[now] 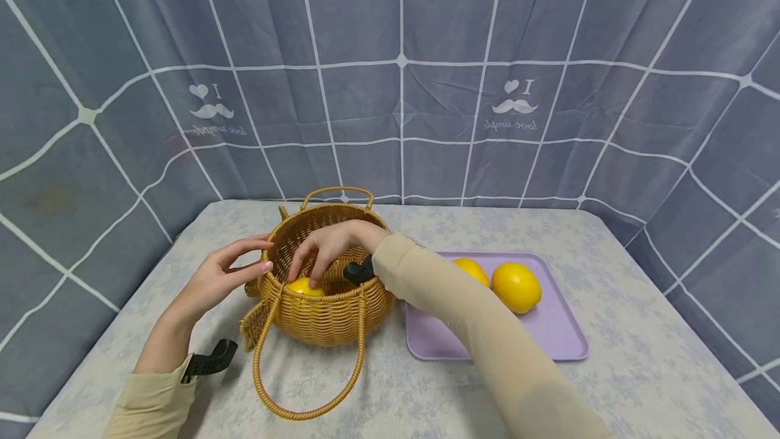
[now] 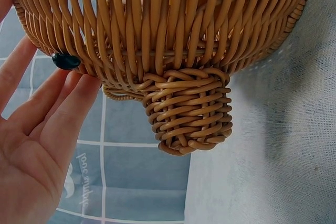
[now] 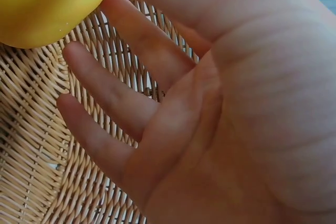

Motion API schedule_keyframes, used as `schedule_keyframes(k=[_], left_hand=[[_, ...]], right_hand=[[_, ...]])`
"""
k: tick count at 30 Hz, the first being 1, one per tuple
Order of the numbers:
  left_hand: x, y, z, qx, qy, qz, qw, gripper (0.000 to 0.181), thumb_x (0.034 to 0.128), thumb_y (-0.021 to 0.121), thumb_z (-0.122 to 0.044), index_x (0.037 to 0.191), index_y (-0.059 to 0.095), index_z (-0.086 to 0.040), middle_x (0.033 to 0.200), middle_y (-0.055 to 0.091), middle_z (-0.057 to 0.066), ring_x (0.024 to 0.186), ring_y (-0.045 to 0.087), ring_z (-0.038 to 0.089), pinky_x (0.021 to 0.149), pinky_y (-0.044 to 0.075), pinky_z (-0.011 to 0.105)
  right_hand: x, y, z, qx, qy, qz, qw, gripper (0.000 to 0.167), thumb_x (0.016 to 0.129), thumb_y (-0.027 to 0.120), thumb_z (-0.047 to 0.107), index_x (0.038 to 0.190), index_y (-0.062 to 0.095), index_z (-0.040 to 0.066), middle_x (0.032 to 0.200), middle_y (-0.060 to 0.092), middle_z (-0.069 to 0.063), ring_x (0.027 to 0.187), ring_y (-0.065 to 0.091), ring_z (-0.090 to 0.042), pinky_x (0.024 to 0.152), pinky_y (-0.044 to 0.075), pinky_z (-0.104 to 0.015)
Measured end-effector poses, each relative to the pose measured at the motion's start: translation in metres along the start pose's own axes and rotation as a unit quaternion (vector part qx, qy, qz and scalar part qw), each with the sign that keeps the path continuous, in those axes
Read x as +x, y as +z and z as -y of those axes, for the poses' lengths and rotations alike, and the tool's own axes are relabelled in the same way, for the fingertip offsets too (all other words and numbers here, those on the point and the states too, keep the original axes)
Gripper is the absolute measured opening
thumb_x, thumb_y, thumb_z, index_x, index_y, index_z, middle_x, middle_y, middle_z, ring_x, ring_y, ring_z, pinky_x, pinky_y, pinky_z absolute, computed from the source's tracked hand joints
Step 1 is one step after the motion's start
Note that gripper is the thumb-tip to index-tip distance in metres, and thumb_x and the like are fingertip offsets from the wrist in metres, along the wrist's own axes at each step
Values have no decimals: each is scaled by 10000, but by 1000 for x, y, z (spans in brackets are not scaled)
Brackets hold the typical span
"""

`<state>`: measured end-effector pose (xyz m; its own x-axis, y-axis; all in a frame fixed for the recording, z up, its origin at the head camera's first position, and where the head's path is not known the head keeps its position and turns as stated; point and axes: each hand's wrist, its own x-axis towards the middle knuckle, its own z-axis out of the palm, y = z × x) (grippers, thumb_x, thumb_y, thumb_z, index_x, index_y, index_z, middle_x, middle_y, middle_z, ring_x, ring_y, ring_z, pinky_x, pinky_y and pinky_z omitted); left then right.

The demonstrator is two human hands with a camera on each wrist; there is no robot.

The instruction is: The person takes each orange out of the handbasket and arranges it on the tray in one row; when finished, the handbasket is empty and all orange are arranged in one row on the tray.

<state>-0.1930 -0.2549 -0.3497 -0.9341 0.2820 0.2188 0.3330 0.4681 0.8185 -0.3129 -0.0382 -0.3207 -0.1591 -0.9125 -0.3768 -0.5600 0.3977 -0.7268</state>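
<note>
A wicker basket point(image 1: 323, 320) with two loop handles stands at the left of the table. Inside it, against the near wall, is a yellow lemon point(image 1: 306, 287). My right hand point(image 1: 332, 246) reaches down into the basket and pinches this lemon point(image 3: 47, 9) between thumb and index finger; the other fingers are spread apart beside the weave. On the basket's left side rests my left hand point(image 1: 222, 273), its fairly straight fingers point(image 2: 68, 114) touching the rim and outer wall near a dark round bead point(image 2: 65, 61).
Right of the basket lies a purple tray point(image 1: 563, 341). It bears a lemon point(image 1: 516, 286) and another lemon point(image 1: 472, 269) partly hidden by my right sleeve. One basket handle point(image 1: 305, 415) droops toward the near side. A grey checked curtain point(image 1: 402, 100) surrounds the table's back and sides.
</note>
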Motion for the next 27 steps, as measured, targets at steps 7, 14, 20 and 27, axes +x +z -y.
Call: schedule_keyframes(k=[7, 14, 20, 27], left_hand=[[1, -1, 1, -45, 85, -32, 9999, 388, 942, 594, -210, 1281, 541, -28, 1441, 387, 115, 1227, 374, -10, 845, 458, 187], [0, 0, 1, 8, 77, -54, 10000, 394, 940, 597, -208, 1283, 537, -24, 1440, 388, 117, 1213, 380, -17, 844, 456, 193], [0, 1, 1, 84, 55, -69, 9999, 393, 940, 597, -213, 1280, 539, -24, 1437, 390, 117, 1276, 373, 125, 851, 443, 177], [0, 2, -1, 87, 18, -89, 9999, 379, 941, 597, -215, 1274, 549, -43, 1437, 392, 112, 1302, 346, 250, 852, 438, 175]], right_hand=[[-1, 1, 0, 314, 26, 61, 9995, 383, 885, 647, 68, 1263, 614, 124, 1263, 562, 104, 1132, 489, -13, 886, 452, -214], [-3, 1, 1, 466, 271, -174, 9984, 317, 934, 547, 53, 1217, 651, 152, 1216, 579, 120, 1055, 530, -62, 859, 492, -330], [-4, 2, 1, 443, 397, -347, 9976, 251, 868, 682, 185, 1117, 645, 185, 1196, 548, 101, 1025, 517, -65, 834, 496, -332], [-5, 1, -3, 304, 544, -451, 9970, 351, 807, 742, 151, 1094, 540, 141, 1169, 476, 8, 928, 501, -123, 759, 504, -298]])
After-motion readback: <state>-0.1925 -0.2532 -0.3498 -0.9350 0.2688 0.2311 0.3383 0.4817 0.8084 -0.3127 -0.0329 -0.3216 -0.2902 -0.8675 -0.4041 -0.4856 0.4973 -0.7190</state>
